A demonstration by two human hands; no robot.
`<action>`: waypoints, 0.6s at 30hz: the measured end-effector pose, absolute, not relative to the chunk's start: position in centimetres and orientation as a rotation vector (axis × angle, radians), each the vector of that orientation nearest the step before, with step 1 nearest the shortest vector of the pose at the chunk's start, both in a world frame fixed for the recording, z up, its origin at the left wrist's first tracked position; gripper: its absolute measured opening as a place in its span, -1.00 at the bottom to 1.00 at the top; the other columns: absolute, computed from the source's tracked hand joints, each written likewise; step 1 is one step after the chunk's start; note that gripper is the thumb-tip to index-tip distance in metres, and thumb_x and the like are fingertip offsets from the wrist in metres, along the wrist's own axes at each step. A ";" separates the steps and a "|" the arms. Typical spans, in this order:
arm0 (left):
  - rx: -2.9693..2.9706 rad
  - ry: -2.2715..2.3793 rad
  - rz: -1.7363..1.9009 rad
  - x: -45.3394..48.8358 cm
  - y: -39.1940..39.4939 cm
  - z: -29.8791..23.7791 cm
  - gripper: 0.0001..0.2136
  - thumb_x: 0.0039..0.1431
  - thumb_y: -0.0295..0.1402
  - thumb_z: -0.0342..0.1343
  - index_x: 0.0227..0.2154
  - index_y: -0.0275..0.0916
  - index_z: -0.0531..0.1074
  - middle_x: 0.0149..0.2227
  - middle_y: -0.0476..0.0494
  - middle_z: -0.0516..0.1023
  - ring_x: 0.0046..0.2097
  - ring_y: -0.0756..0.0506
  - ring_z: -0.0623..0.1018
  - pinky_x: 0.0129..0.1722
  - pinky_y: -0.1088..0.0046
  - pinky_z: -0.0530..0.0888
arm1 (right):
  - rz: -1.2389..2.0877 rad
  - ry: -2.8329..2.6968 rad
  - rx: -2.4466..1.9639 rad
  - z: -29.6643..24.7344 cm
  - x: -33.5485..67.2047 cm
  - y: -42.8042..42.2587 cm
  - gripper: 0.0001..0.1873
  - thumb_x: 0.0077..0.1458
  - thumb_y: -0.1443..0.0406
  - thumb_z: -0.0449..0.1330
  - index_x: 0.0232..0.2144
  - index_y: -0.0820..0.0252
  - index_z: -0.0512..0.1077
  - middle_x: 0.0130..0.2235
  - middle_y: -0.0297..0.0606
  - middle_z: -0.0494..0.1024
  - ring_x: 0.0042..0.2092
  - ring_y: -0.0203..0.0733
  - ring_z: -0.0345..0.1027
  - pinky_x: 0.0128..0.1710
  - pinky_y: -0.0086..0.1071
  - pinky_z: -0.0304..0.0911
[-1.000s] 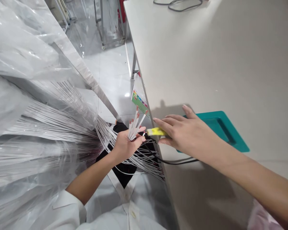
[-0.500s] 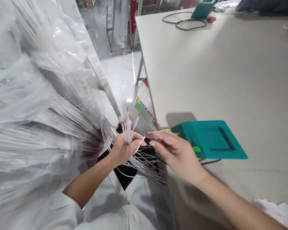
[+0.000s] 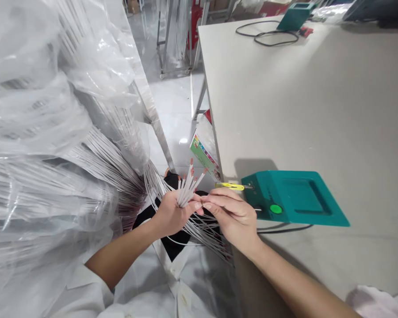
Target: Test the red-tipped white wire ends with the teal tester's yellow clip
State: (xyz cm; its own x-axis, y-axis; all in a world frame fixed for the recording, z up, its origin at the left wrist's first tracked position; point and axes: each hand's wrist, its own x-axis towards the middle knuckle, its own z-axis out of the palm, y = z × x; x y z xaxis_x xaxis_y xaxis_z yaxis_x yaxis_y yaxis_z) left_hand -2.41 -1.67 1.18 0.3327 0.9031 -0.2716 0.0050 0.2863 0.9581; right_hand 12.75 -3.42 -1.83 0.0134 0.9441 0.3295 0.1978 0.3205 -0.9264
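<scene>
My left hand (image 3: 172, 214) is closed round a bunch of thin white wires (image 3: 188, 183) whose reddish tips fan upward. My right hand (image 3: 232, 214) meets it from the right, thumb and fingers pinched on one wire of that bunch. Just beyond my right hand, a teal box (image 3: 292, 198) with a green button (image 3: 276, 209) sits on the table's near left edge. A yellow piece (image 3: 230, 186) sticks out of the box's left face. The wires trail down from a large mass of white wires (image 3: 96, 159) wrapped in clear plastic on my left.
A beige table (image 3: 301, 97) fills the right side. At its far end lie a coiled black cable (image 3: 268, 37) and another teal box (image 3: 293, 15). A coloured card (image 3: 204, 157) hangs below the table edge. Metal racks (image 3: 174, 39) stand on the glossy floor beyond.
My right hand left the yellow piece at the teal box, drew back to the left and now pinches a wire in the bunch. The view tilted up, showing more of the table.
</scene>
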 end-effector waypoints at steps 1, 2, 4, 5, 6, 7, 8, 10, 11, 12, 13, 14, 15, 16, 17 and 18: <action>1.130 1.058 0.771 -2.4 -1.6 1.1 -0.86 -0.02 -0.34 0.16 -0.53 -0.33 0.42 -0.57 -0.07 0.48 -0.44 -0.01 0.46 -0.34 0.44 0.37 | 0.825 -1.481 -1.113 -1.7 12.9 -3.3 -0.76 -0.03 0.42 0.22 -0.36 -0.05 0.55 -0.39 -0.32 0.51 -0.32 -0.30 0.37 -0.34 -0.42 0.34; 1.139 1.062 0.765 -2.4 -1.6 1.0 -0.87 -0.01 -0.35 0.15 -0.52 -0.34 0.42 -0.57 -0.07 0.48 -0.43 -0.01 0.46 -0.33 0.45 0.37 | 0.835 -1.509 -1.107 -1.6 13.2 -3.2 -0.77 -0.03 0.41 0.23 -0.35 -0.04 0.55 -0.37 -0.31 0.51 -0.31 -0.29 0.37 -0.32 -0.41 0.34; 1.138 1.074 0.749 -2.5 -1.5 0.8 -0.88 0.01 -0.37 0.13 -0.48 -0.34 0.43 -0.56 -0.06 0.48 -0.43 -0.01 0.45 -0.34 0.46 0.36 | 0.890 -1.540 -1.094 -1.2 13.9 -2.8 -0.79 -0.05 0.35 0.26 -0.31 -0.02 0.54 -0.35 -0.29 0.51 -0.26 -0.24 0.37 -0.30 -0.39 0.33; 1.136 1.084 0.740 -2.6 -1.5 0.7 -0.89 0.01 -0.38 0.12 -0.47 -0.34 0.44 -0.56 -0.06 0.47 -0.43 0.00 0.45 -0.34 0.46 0.35 | 0.925 -1.526 -1.093 -1.1 14.4 -2.6 -0.78 -0.05 0.31 0.27 -0.27 -0.01 0.53 -0.33 -0.26 0.50 -0.23 -0.21 0.36 -0.31 -0.37 0.33; 1.139 1.092 0.723 -2.7 -1.6 0.5 -0.89 0.01 -0.38 0.12 -0.47 -0.34 0.44 -0.56 -0.06 0.47 -0.43 0.00 0.45 -0.35 0.47 0.35 | 0.963 -1.487 -1.098 -0.9 15.0 -2.5 -0.77 -0.04 0.26 0.26 -0.24 0.00 0.52 -0.32 -0.24 0.50 -0.22 -0.19 0.36 -0.32 -0.35 0.33; 1.148 1.092 0.695 -2.8 -1.7 0.4 -0.89 0.01 -0.38 0.12 -0.47 -0.34 0.45 -0.55 -0.06 0.48 -0.43 0.00 0.45 -0.36 0.47 0.34 | 0.998 -1.431 -1.098 -0.8 15.5 -2.4 -0.75 -0.01 0.21 0.23 -0.21 0.02 0.51 -0.30 -0.23 0.50 -0.24 -0.18 0.36 -0.33 -0.33 0.33; 1.164 1.087 0.661 -2.9 -1.8 0.4 -0.89 0.00 -0.38 0.13 -0.47 -0.34 0.45 -0.54 -0.07 0.48 -0.44 0.01 0.44 -0.38 0.48 0.34 | 1.033 -1.375 -1.088 -0.6 16.0 -2.3 -0.74 0.02 0.17 0.20 -0.20 0.02 0.50 -0.28 -0.21 0.49 -0.29 -0.20 0.36 -0.35 -0.31 0.32; 1.198 1.076 0.597 -3.3 -2.0 0.4 -0.88 -0.03 -0.36 0.16 -0.46 -0.34 0.47 -0.53 -0.06 0.48 -0.49 0.04 0.40 -0.45 0.51 0.32 | 1.081 -1.298 -1.045 -0.4 16.6 -2.2 -0.73 0.07 0.13 0.14 -0.18 0.01 0.49 -0.24 -0.21 0.49 -0.41 -0.27 0.32 -0.40 -0.30 0.31; 1.209 1.085 0.586 -3.4 -2.0 0.5 -0.85 -0.05 -0.35 0.19 -0.43 -0.34 0.48 -0.52 -0.05 0.48 -0.51 0.05 0.38 -0.48 0.53 0.30 | 1.090 -1.290 -1.027 -0.2 16.7 -2.2 -0.73 0.08 0.13 0.13 -0.18 0.00 0.49 -0.25 -0.23 0.49 -0.45 -0.29 0.30 -0.42 -0.31 0.30; 1.217 1.108 0.593 -3.6 -2.0 0.6 -0.82 -0.08 -0.34 0.21 -0.40 -0.33 0.48 -0.50 -0.05 0.49 -0.53 0.07 0.36 -0.51 0.54 0.29 | 1.083 -1.306 -1.023 0.0 16.7 -2.3 -0.76 0.08 0.15 0.13 -0.19 -0.01 0.49 -0.28 -0.24 0.49 -0.45 -0.30 0.30 -0.43 -0.32 0.29; 1.224 1.137 0.617 -3.6 -1.9 0.7 -0.78 -0.10 -0.34 0.23 -0.36 -0.33 0.48 -0.46 -0.06 0.49 -0.52 0.07 0.36 -0.52 0.54 0.29 | 1.062 -1.345 -1.036 0.2 16.4 -2.3 -0.79 0.08 0.19 0.15 -0.22 -0.01 0.50 -0.32 -0.26 0.50 -0.43 -0.29 0.32 -0.42 -0.34 0.29; 1.229 1.161 0.649 -3.6 -1.8 0.7 -0.75 -0.11 -0.35 0.24 -0.31 -0.32 0.47 -0.41 -0.08 0.50 -0.50 0.07 0.37 -0.50 0.54 0.31 | 1.034 -1.402 -1.057 0.4 16.1 -2.4 -0.82 0.07 0.23 0.16 -0.26 0.00 0.51 -0.36 -0.27 0.51 -0.41 -0.27 0.34 -0.41 -0.35 0.29; 1.230 1.171 0.681 -3.5 -1.7 0.7 -0.72 -0.11 -0.36 0.24 -0.27 -0.33 0.46 -0.37 -0.10 0.51 -0.46 0.05 0.41 -0.47 0.53 0.34 | 1.002 -1.476 -1.082 0.7 15.6 -2.5 -0.86 0.05 0.27 0.18 -0.30 0.03 0.52 -0.39 -0.27 0.52 -0.38 -0.26 0.36 -0.40 -0.37 0.30; 1.231 1.166 0.705 -3.3 -1.6 0.6 -0.70 -0.11 -0.37 0.23 -0.24 -0.33 0.45 -0.34 -0.12 0.51 -0.42 0.02 0.44 -0.42 0.51 0.37 | 0.977 -1.555 -1.103 0.9 15.1 -2.6 -0.88 0.04 0.30 0.19 -0.34 0.06 0.53 -0.41 -0.27 0.52 -0.38 -0.26 0.38 -0.40 -0.38 0.30; 1.236 1.140 0.719 -3.0 -1.5 0.5 -0.68 -0.10 -0.37 0.22 -0.22 -0.34 0.43 -0.33 -0.14 0.52 -0.37 -0.01 0.47 -0.37 0.49 0.40 | 0.958 -1.627 -1.113 0.9 14.5 -2.8 -0.89 0.02 0.32 0.20 -0.36 0.08 0.53 -0.42 -0.27 0.52 -0.40 -0.27 0.38 -0.42 -0.40 0.30; 1.255 1.092 0.732 -2.7 -1.5 0.2 -0.68 -0.09 -0.38 0.20 -0.20 -0.35 0.43 -0.32 -0.15 0.52 -0.32 -0.05 0.49 -0.31 0.46 0.42 | 0.937 -1.682 -1.123 1.0 14.0 -3.0 -0.89 0.01 0.33 0.20 -0.36 0.11 0.52 -0.42 -0.26 0.52 -0.42 -0.28 0.38 -0.45 -0.42 0.29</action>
